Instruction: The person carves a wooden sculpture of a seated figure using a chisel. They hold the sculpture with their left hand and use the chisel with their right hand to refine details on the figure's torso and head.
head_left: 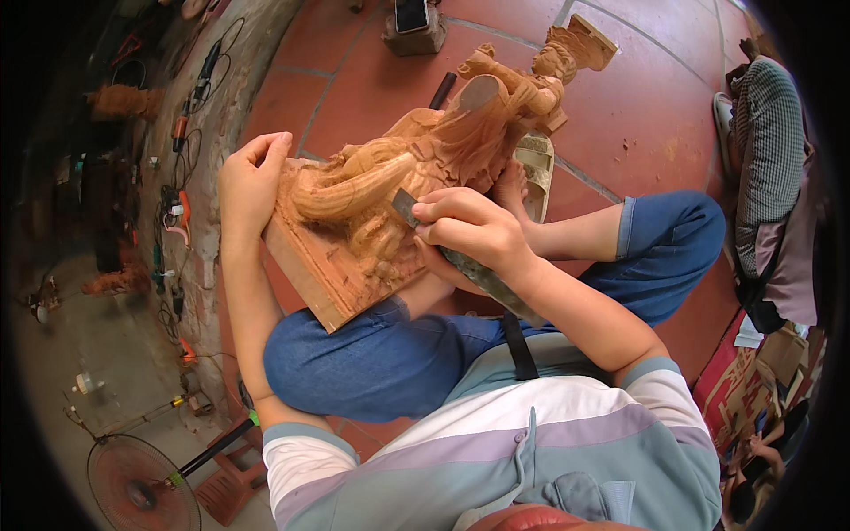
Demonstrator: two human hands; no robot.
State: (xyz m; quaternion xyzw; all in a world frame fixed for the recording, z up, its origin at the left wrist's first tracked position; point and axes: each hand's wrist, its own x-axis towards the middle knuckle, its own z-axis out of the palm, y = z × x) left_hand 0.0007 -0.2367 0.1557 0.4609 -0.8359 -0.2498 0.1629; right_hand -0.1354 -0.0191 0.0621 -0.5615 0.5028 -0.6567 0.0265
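Note:
A carved wooden statue [390, 168] lies tilted across my lap, its head and a flat block at the far right, its square base [332, 288] near my left knee. My left hand [251, 177] is closed over the far left edge of that base, some fingers hidden behind it. My right hand [474, 228] pinches a dark grey, mottled strip [487, 285] that looks like sandpaper. One end pokes out past the fingertips against the carving's middle; the other trails below the palm toward my waist. Wood dust lies in the carved hollows near the base.
My crossed legs in blue denim [381, 358] hold the statue up. A phone [411, 15] rests on a block at the back, and a pale tray [536, 173] sits beside my foot. Corded power tools [181, 128] line the wall ledge at left, with a fan [143, 485] below.

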